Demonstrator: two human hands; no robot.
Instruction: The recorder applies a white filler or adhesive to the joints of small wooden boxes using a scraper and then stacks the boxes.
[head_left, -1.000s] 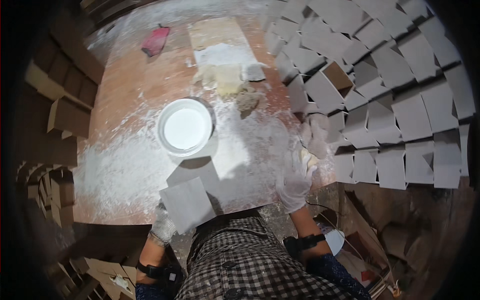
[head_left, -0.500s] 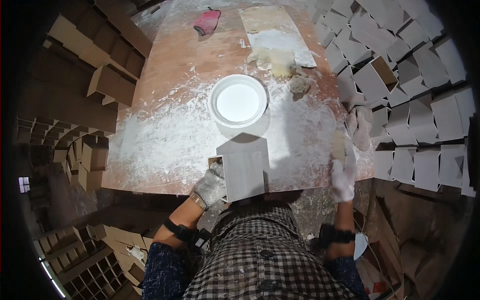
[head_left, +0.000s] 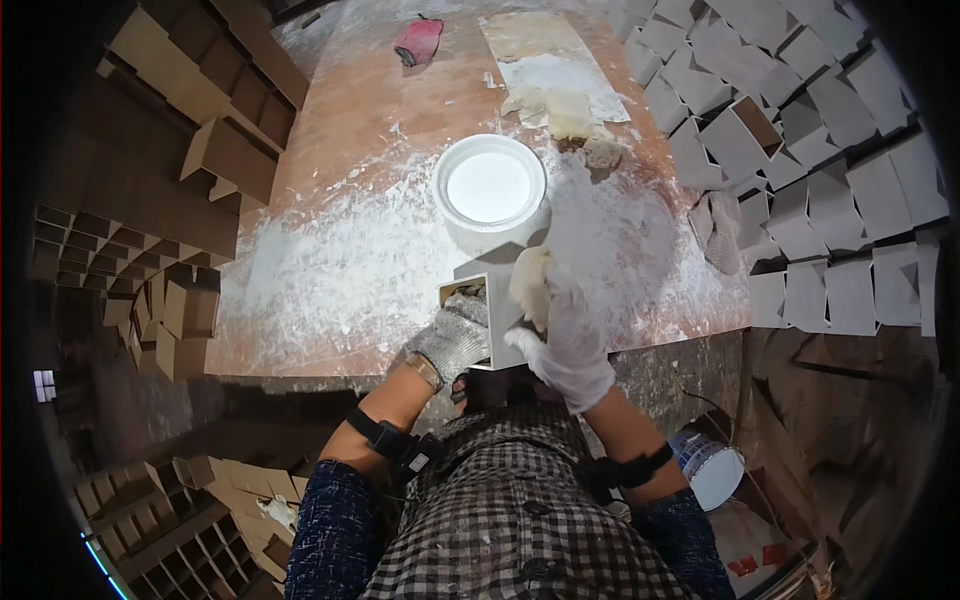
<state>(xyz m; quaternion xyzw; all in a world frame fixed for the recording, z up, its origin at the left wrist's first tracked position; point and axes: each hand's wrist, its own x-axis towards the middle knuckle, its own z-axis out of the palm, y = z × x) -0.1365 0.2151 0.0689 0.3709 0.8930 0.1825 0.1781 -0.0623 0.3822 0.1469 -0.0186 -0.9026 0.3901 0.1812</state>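
Observation:
My left hand (head_left: 458,335), in a grey knit glove, reaches into the open side of a small white-coated box (head_left: 503,300) and holds it at the near edge of the table. The fingers inside the box are partly hidden. My right hand (head_left: 572,362), in a white-smeared glove, grips a cream-coloured sponge-like pad (head_left: 530,284) by the box's right side. Whether the pad touches the box I cannot tell. Just beyond the box, a round white basin (head_left: 440,192) holds white liquid (head_left: 488,187).
White smears cover the table (head_left: 330,300). Toward its far side lie a pink cloth (head_left: 420,43), cream scraps (head_left: 555,108) and a brownish lump (head_left: 602,154). A crumpled glove (head_left: 716,230) rests at right beside stacked white boxes (head_left: 860,265). Brown boxes (head_left: 235,160) stand left; a bucket (head_left: 708,468) stands below right.
My right hand has swung left with the pad from the table's right side to the box. My left hand has shifted the box slightly right and turned it.

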